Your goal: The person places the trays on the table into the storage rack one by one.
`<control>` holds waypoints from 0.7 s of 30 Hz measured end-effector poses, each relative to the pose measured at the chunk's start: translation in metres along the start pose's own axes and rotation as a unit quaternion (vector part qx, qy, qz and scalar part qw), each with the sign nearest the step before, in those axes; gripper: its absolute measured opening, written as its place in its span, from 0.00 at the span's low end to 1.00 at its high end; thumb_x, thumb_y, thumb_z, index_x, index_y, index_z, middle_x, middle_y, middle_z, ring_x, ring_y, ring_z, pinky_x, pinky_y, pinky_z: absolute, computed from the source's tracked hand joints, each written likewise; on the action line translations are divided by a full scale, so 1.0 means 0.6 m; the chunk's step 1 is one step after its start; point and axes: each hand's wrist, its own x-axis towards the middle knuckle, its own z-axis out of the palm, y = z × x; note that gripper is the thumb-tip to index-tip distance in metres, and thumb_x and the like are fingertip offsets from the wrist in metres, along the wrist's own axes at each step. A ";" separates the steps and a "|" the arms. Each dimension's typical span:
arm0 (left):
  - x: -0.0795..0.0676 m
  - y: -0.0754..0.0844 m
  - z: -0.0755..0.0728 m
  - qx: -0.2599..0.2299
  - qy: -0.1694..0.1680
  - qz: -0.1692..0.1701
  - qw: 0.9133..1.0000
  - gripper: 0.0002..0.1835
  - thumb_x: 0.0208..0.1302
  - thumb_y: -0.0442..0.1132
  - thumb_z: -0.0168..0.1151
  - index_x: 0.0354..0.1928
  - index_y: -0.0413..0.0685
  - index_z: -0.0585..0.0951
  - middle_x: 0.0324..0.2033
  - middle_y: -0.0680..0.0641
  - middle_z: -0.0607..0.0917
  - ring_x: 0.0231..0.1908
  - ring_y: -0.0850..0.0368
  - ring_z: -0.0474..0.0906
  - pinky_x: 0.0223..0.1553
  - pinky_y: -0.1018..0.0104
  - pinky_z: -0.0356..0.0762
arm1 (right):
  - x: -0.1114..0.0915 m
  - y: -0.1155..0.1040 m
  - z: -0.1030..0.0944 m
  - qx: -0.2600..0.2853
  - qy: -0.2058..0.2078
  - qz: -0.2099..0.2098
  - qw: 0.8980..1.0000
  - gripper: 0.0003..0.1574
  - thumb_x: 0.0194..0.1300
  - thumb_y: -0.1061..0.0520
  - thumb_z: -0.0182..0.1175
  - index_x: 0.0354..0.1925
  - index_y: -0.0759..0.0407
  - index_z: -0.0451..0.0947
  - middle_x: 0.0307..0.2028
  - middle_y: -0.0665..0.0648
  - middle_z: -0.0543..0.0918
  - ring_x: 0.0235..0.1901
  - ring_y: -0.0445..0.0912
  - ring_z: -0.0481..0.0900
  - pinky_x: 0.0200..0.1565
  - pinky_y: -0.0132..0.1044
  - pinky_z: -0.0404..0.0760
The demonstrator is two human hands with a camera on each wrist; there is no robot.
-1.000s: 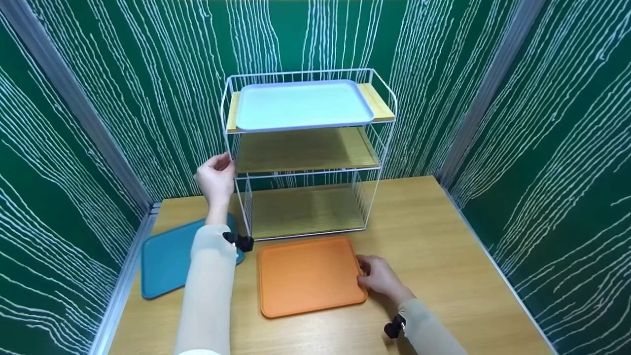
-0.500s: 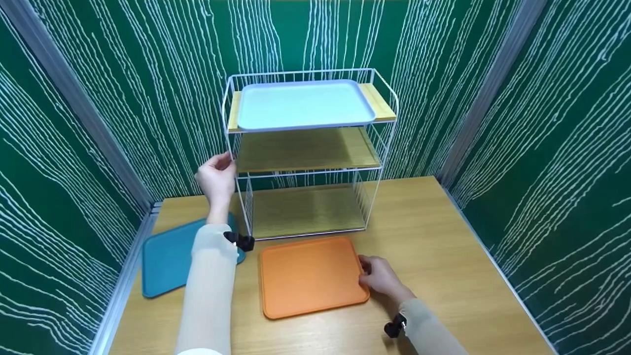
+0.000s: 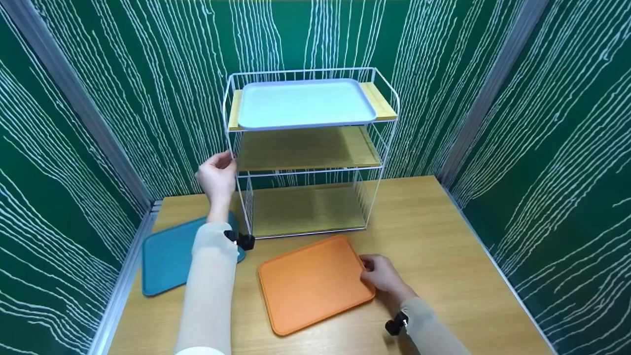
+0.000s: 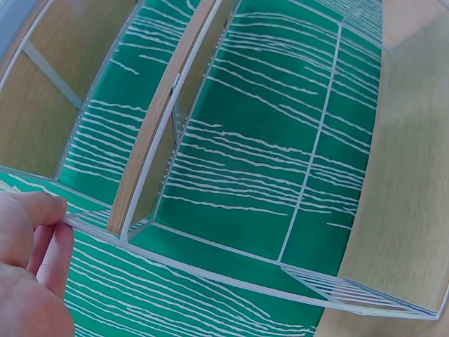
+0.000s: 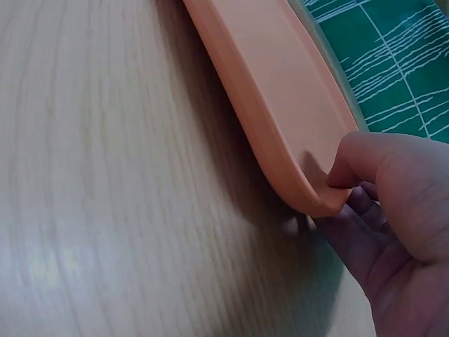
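Orange and rectangular, the serving tray (image 3: 315,283) is located above the wooden tabletop (image 3: 429,246), directly in front of a white wire rack (image 3: 308,150). It is set at an angle to the rack, its far right corner near the rack's bottom front bar. The right hand (image 3: 384,276) pinches the tray's right edge firmly; in the right wrist view the thumb bends over the rim onto the inner floor, with fingers beneath, so that the grip is closed upon the rim's thickness. A dark shadow follows the tray's outer side; whether the whole underside clears the tabletop cannot be told.

The left hand (image 3: 216,180) grips the rack's front left upright near the middle tier, thumb and finger drawn together on the thin wire.

The rack carries three wooden boards, one above another. On the topmost lies a light blue tray (image 3: 305,103), its front rim along the board's front edge. A teal tray (image 3: 167,259) lies at an angle left of the orange one, partly hidden by the left forearm. Both arms wear pale sleeves (image 3: 209,291) and small black wrist devices (image 3: 241,240). Green walls (image 3: 296,29) with wavy white lines enclose the scene.
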 end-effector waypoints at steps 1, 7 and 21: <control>0.000 0.000 0.000 -0.002 0.000 -0.001 1.000 0.11 0.73 0.34 0.71 0.54 0.44 0.90 0.51 0.45 0.92 0.51 0.54 0.88 0.55 0.65 0.86 | 0.000 -0.001 0.000 0.000 0.002 0.000 1.000 0.30 0.52 0.74 0.64 0.57 0.71 0.84 0.42 0.58 0.89 0.37 0.45 0.83 0.41 0.33 0.83; 0.001 -0.002 0.001 -0.001 0.008 0.009 1.000 0.11 0.71 0.32 0.71 0.53 0.42 0.91 0.49 0.44 0.92 0.50 0.53 0.89 0.54 0.63 0.87 | -0.004 -0.005 0.001 0.018 0.000 0.020 1.000 0.32 0.53 0.73 0.64 0.59 0.75 0.82 0.45 0.63 0.90 0.39 0.47 0.86 0.42 0.33 0.85; 0.004 -0.004 0.003 -0.009 -0.001 -0.002 1.000 0.11 0.72 0.31 0.70 0.53 0.44 0.91 0.50 0.45 0.92 0.51 0.54 0.88 0.55 0.65 0.86 | -0.005 -0.020 0.002 0.162 0.051 0.126 0.977 0.32 0.56 0.74 0.62 0.62 0.78 0.78 0.53 0.69 0.87 0.54 0.56 0.85 0.52 0.35 0.84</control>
